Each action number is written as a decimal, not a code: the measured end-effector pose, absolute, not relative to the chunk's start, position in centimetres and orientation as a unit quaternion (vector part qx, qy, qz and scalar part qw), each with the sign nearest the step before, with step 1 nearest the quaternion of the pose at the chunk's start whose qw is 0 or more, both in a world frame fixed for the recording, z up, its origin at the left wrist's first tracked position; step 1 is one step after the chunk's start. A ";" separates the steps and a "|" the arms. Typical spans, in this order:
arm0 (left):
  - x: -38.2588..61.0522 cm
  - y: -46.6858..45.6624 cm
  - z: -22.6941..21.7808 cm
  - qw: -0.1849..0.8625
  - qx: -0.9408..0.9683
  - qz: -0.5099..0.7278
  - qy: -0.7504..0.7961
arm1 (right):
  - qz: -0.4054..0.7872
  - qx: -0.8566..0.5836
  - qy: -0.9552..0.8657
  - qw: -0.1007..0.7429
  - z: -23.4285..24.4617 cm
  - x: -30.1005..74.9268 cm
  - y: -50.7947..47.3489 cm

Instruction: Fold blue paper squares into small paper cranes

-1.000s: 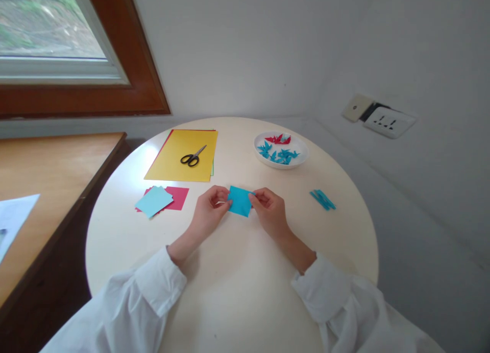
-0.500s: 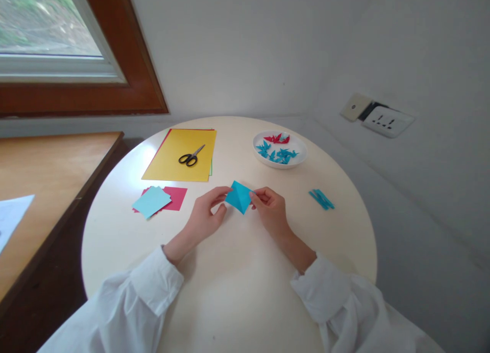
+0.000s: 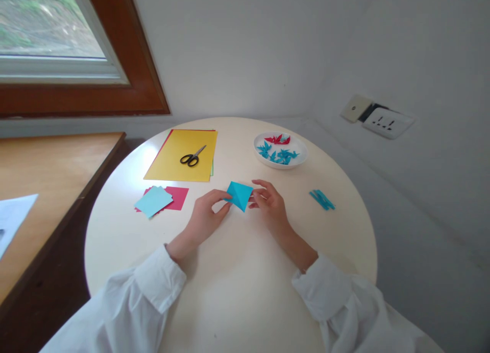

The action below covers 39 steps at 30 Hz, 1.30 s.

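Observation:
A small blue square of origami paper (image 3: 240, 194), creased and turned corner-down, is held just above the middle of the table. My left hand (image 3: 210, 210) pinches its left corner between thumb and fingers. At its right corner is my right hand (image 3: 269, 202), its index finger lifted and its fingers apart; whether a fingertip still touches the paper's edge is hard to make out. To the left lie light blue paper squares (image 3: 153, 202) on top of pink paper squares (image 3: 179, 197).
Black-handled scissors (image 3: 192, 157) rest on yellow paper sheets (image 3: 164, 161) at the back left. A white dish (image 3: 261, 161) holds several folded blue and red paper cranes (image 3: 282, 156). Blue paper strips (image 3: 322, 199) lie at the right of the round table (image 3: 245, 291).
My right hand has loosened its pinch on the paper's right corner and spread its fingers. My left hand has closed on the left corner, and the paper has tilted slightly.

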<state>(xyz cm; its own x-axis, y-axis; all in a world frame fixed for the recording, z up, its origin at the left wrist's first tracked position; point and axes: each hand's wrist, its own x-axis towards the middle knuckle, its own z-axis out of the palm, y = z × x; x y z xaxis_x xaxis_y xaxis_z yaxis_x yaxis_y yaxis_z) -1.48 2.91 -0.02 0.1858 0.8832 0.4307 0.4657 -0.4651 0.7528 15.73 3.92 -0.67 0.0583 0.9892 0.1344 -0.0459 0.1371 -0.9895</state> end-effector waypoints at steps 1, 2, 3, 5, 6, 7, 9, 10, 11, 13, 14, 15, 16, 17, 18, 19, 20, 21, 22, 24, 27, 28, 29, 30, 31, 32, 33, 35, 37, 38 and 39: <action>-1.5 2.9 -0.1 0.253 0.722 0.450 0.461 | 0.455 -0.459 -0.523 0.555 -0.7 15.8 3.9; -1.4 2.9 -0.1 0.271 0.710 0.459 0.460 | 0.447 -0.452 -0.539 0.552 -0.8 15.9 3.9; -1.4 2.9 0.0 0.289 0.699 0.467 0.459 | 0.440 -0.446 -0.551 0.551 -0.9 16.0 3.9; -1.4 2.9 0.1 0.319 0.679 0.477 0.458 | 0.432 -0.437 -0.566 0.549 -1.1 16.1 3.9; -1.4 2.9 0.2 0.333 0.670 0.479 0.460 | 0.432 -0.434 -0.569 0.549 -1.2 16.2 3.9; -1.4 2.9 0.4 0.346 0.662 0.478 0.463 | 0.435 -0.432 -0.570 0.547 -1.3 16.2 3.9; -1.5 2.9 0.6 0.373 0.645 0.474 0.469 | 0.447 -0.427 -0.571 0.540 -1.3 16.2 3.9; -1.5 3.0 0.6 0.388 0.636 0.473 0.470 | 0.454 -0.426 -0.570 0.536 -1.3 16.2 3.9; -1.6 3.0 0.7 0.402 0.627 0.474 0.470 | 0.461 -0.425 -0.569 0.532 -1.2 16.2 3.9; -1.6 3.0 0.6 0.425 0.610 0.479 0.467 | 0.468 -0.428 -0.563 0.529 -1.1 16.2 3.8; -1.6 3.1 0.6 0.432 0.604 0.482 0.465 | 0.470 -0.432 -0.558 0.530 -1.0 16.2 3.8; -1.6 3.1 0.5 0.436 0.600 0.484 0.464 | 0.471 -0.436 -0.551 0.533 -0.9 16.2 3.8; -1.6 3.1 0.5 0.439 0.598 0.484 0.464 | 0.473 -0.440 -0.545 0.535 -0.9 16.2 3.8; -1.6 3.1 0.4 0.438 0.599 0.483 0.465 | 0.475 -0.442 -0.539 0.537 -0.9 16.1 3.8; -1.5 3.1 0.4 0.434 0.602 0.480 0.467 | 0.476 -0.444 -0.535 0.538 -0.9 16.1 3.8; -1.5 3.1 0.4 0.428 0.606 0.477 0.471 | 0.477 -0.446 -0.534 0.537 -0.9 16.1 3.8; -1.5 3.1 0.3 0.421 0.611 0.474 0.474 | 0.478 -0.448 -0.535 0.534 -1.0 16.0 3.7; -1.5 3.1 0.3 0.414 0.615 0.472 0.477 | 0.477 -0.450 -0.539 0.529 -1.0 16.0 3.7; -1.4 3.1 0.2 0.407 0.620 0.472 0.477 | 0.476 -0.451 -0.544 0.524 -1.0 15.9 3.7; -1.4 3.1 0.0 0.398 0.627 0.470 0.477 | 0.470 -0.453 -0.555 0.516 -1.0 15.9 3.7; -1.4 3.1 -0.3 0.379 0.645 0.465 0.474 | 0.460 -0.454 -0.567 0.511 -1.1 15.8 3.6; -1.4 3.1 -0.4 0.370 0.652 0.463 0.473 | 0.456 -0.454 -0.570 0.511 -1.2 15.8 3.6; -1.5 3.1 -0.5 0.361 0.660 0.460 0.471 | 0.451 -0.455 -0.574 0.510 -1.3 15.8 3.6; -1.5 3.1 -0.6 0.352 0.669 0.456 0.471 | 0.445 -0.456 -0.578 0.510 -1.4 15.8 3.6; -1.5 3.0 -0.7 0.343 0.677 0.450 0.471 | 0.439 -0.457 -0.583 0.509 -1.5 15.8 3.6; -1.5 3.0 -0.8 0.334 0.685 0.443 0.472 | 0.432 -0.457 -0.589 0.507 -1.5 15.8 3.6; -1.5 3.0 -0.8 0.326 0.692 0.436 0.473 | 0.425 -0.458 -0.596 0.505 -1.5 15.8 3.6; -1.6 3.0 -0.9 0.314 0.704 0.428 0.472 | 0.414 -0.460 -0.608 0.498 -1.4 15.8 3.5; -1.6 3.0 -0.9 0.309 0.711 0.424 0.469 | 0.403 -0.464 -0.617 0.491 -1.2 15.7 3.4; -1.5 2.9 -1.0 0.307 0.712 0.426 0.467 | 0.398 -0.467 -0.621 0.488 -1.1 15.7 3.4; -1.5 2.9 -1.0 0.307 0.711 0.429 0.465 | 0.392 -0.469 -0.624 0.486 -1.1 15.7 3.3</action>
